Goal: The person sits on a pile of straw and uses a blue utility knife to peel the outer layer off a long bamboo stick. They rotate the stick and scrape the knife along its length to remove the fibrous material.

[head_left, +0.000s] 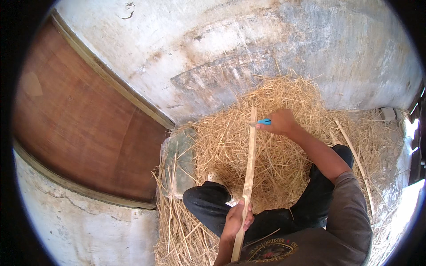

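A long, pale strip of wood (250, 168) slants up and away from my lap, its far end over a heap of straw. My left hand (237, 218) is wrapped round its lower part, close to a notch in the edge. Near the far end, my right hand (280, 122) grips a knife with a blue handle (265, 121). The knife's blade lies across the strip and touches it. Most of the handle is hidden inside my right fist.
Straw (222, 146) covers the ground around my crossed legs. A brown wooden door (88, 115) stands at the left beside a greenish stone step (178, 159). A stained wall (284, 48) rises ahead. Another thin wooden strip (355, 155) lies at the right, and a grey block (387, 114) sits farther back.
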`<state>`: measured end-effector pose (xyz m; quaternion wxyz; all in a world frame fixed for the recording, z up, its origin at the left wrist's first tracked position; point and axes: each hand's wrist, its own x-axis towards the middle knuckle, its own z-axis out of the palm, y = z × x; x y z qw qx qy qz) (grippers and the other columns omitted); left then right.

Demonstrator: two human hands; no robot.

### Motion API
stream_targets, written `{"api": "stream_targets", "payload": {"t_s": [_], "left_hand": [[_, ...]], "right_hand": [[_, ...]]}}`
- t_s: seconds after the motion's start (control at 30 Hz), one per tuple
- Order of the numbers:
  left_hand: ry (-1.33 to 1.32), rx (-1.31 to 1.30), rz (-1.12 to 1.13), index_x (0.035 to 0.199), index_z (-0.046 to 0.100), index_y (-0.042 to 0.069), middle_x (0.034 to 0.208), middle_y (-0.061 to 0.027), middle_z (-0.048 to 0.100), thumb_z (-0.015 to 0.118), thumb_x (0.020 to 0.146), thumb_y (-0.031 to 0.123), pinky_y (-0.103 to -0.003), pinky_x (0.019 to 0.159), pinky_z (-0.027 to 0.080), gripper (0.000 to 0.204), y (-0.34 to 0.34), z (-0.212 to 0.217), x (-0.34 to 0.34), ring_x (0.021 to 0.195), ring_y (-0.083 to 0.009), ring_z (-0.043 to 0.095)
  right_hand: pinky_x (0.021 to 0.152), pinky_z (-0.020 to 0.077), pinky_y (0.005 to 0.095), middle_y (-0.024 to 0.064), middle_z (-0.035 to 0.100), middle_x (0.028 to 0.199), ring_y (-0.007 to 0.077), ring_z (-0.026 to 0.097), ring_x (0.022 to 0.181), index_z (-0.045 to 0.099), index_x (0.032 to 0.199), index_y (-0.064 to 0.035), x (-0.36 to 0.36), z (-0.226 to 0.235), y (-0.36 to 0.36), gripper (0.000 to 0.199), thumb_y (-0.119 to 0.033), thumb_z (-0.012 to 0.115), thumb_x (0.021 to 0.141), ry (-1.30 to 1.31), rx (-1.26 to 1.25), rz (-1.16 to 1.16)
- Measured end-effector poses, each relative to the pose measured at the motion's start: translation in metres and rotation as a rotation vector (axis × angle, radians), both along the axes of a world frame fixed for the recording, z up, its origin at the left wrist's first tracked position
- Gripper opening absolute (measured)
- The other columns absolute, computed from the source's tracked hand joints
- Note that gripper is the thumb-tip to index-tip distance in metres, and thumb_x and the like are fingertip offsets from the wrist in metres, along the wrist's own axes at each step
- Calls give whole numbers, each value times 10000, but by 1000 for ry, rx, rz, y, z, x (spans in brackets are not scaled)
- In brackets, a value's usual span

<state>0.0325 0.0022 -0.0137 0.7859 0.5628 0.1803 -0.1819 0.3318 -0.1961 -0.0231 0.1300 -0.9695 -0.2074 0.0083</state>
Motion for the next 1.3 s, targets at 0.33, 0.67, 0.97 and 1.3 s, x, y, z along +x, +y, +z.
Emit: {"api": "stream_targets", "payload": {"t_s": [0.33,0.67,0.97,1.3], "left_hand": [[24,274,-10,905,499,27,544,-18,438,276,1024,396,-235,375,358,447,20,16,-23,396,-105,411],[-94,153,3,898,499,31,535,-24,423,297,1024,383,-240,379,343,425,12,24,6,390,-110,401],[-59,131,-43,890,487,34,521,-22,408,308,1022,386,-242,366,334,417,2,17,-5,385,-110,386],[-69,176,-71,894,479,37,516,-8,378,307,1022,380,-238,375,320,405,-5,29,-5,384,-107,365]], "right_hand": [[517,449,426,67,508,512,225,545,497,610,612,-31,25,-23,-23,828,-797,358,801,71,343,-366],[437,427,390,118,524,473,273,570,456,645,604,-76,-118,20,32,784,-829,457,712,-89,203,430],[422,405,355,37,500,450,216,532,419,618,565,-113,-48,2,2,770,-839,420,727,-95,181,74],[427,390,345,18,488,451,172,514,435,632,579,-136,-50,-1,0,728,-843,486,677,-260,108,183]]}}
